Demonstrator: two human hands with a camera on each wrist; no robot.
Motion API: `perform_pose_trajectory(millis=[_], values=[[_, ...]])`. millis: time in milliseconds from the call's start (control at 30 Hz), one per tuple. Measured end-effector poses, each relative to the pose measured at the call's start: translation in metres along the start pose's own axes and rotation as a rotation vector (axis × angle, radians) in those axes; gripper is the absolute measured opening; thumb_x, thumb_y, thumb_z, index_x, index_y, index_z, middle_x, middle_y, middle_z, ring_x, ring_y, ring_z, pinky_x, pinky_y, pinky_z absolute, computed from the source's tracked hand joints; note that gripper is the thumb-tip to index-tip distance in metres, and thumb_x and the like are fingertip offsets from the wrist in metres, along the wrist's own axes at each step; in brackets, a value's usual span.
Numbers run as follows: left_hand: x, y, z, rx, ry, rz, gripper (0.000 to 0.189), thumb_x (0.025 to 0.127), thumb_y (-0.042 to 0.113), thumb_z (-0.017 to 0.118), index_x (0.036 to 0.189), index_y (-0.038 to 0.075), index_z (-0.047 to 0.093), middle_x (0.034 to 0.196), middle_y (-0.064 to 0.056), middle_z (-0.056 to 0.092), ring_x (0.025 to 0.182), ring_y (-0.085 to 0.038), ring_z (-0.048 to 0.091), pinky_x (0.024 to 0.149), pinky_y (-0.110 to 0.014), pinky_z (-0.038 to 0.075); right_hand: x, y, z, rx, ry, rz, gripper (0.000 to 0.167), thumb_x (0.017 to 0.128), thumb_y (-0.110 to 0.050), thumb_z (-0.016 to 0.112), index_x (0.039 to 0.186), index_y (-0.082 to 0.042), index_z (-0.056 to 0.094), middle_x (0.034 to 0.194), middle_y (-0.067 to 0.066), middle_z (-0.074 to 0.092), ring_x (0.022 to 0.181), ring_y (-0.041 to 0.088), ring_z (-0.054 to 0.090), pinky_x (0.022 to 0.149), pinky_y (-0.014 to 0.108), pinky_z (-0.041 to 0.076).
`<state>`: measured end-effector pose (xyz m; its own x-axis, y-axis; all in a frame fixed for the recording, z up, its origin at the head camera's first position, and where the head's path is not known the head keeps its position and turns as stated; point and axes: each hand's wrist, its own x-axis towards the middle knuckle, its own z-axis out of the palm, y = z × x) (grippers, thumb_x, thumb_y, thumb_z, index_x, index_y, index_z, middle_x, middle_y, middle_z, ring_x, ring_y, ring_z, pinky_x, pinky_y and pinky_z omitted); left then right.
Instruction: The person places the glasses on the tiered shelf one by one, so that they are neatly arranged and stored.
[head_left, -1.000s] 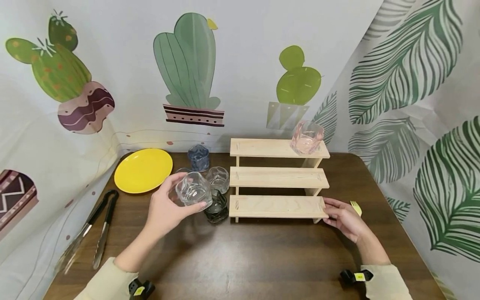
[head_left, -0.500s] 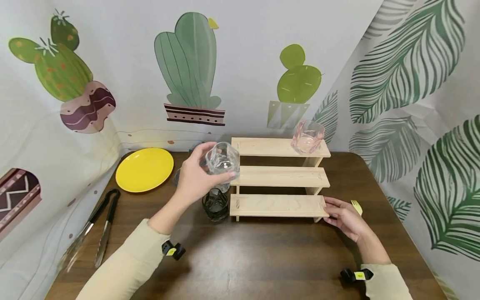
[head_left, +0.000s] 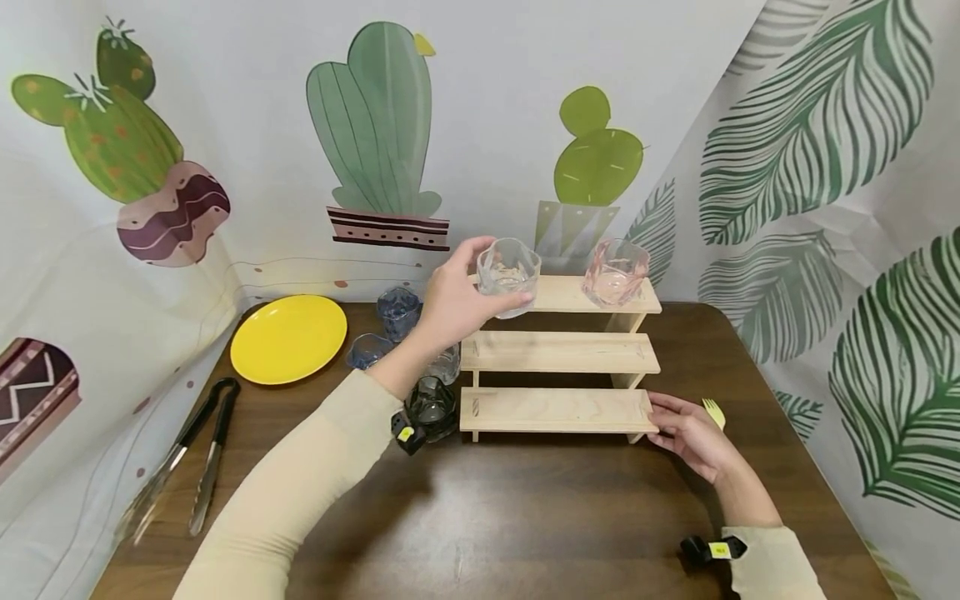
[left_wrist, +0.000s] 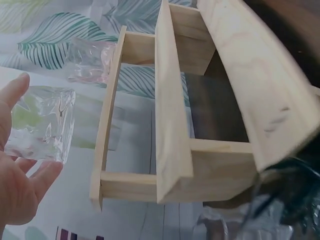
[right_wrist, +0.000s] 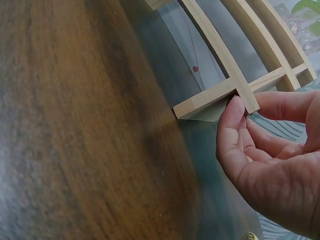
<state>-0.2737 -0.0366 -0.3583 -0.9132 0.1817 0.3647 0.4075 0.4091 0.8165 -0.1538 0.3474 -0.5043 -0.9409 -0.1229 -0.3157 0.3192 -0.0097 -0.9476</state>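
My left hand (head_left: 463, 293) grips a clear glass (head_left: 510, 271) between thumb and fingers, at the left end of the top step of a three-step wooden shelf (head_left: 558, 354). In the left wrist view, a gap shows between the clear glass (left_wrist: 42, 122) and the top board (left_wrist: 107, 115). A pink glass (head_left: 617, 273) stands at the right end of that step. My right hand (head_left: 690, 433) pinches the right end of the lowest board; in the right wrist view, thumb and fingers (right_wrist: 231, 117) close on the board's corner (right_wrist: 248, 100).
Left of the shelf stand two blue glasses (head_left: 399, 312), a dark grey glass (head_left: 431, 407) and a clear glass (head_left: 447, 364) partly behind my forearm. A yellow plate (head_left: 288, 340) and black-handled tongs (head_left: 213, 450) lie farther left. A yellow fork (head_left: 712, 412) is beside my right hand.
My left hand has carried the clear glass up and to the right, from above the other glasses to the top step. My right hand has stayed on the lowest board.
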Motion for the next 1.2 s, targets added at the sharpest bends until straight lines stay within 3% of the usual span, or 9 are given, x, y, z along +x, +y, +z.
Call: perform_pose_trajectory(millis=[200,467,767,1200], values=[[0.021,-0.001,0.016,0.037,-0.018,-0.018,0.095,0.072,0.054,0.093,0.15,0.021,0.05,0.135,0.0,0.063,0.108,-0.017,0.061,0.086,-0.038,0.053,0.0,-0.001,-0.001,-0.002,-0.005,0.005,0.068,0.106,-0.008,0.055,0.157,0.015,0.016,0.119,0.0,0.062,0.099,0.012,0.067,0.081,0.028,0.058],[0.034,-0.012,0.031,0.043,-0.026,-0.03,0.094,0.073,0.051,0.093,0.151,0.02,0.049,0.14,-0.001,0.062,0.112,-0.017,0.061,0.092,-0.037,0.051,0.0,-0.002,-0.001,0.002,-0.007,0.0,0.068,0.106,-0.008,0.054,0.157,0.016,0.016,0.117,-0.002,0.063,0.099,0.011,0.066,0.082,0.028,0.057],[0.037,-0.017,0.037,0.029,-0.039,-0.067,0.092,0.077,0.05,0.091,0.152,0.019,0.048,0.144,-0.002,0.059,0.118,-0.021,0.059,0.094,-0.039,0.051,-0.001,-0.001,0.0,0.011,-0.007,0.0,0.068,0.106,-0.008,0.055,0.157,0.016,0.015,0.117,-0.001,0.063,0.099,0.011,0.067,0.082,0.028,0.057],[0.031,-0.016,0.032,-0.054,-0.059,-0.048,0.093,0.08,0.053,0.087,0.155,0.021,0.043,0.15,-0.001,0.052,0.126,-0.022,0.054,0.1,-0.041,0.048,0.0,0.0,-0.001,0.011,-0.007,0.001,0.068,0.107,-0.008,0.054,0.157,0.015,0.015,0.118,-0.002,0.063,0.1,0.01,0.066,0.082,0.027,0.057]])
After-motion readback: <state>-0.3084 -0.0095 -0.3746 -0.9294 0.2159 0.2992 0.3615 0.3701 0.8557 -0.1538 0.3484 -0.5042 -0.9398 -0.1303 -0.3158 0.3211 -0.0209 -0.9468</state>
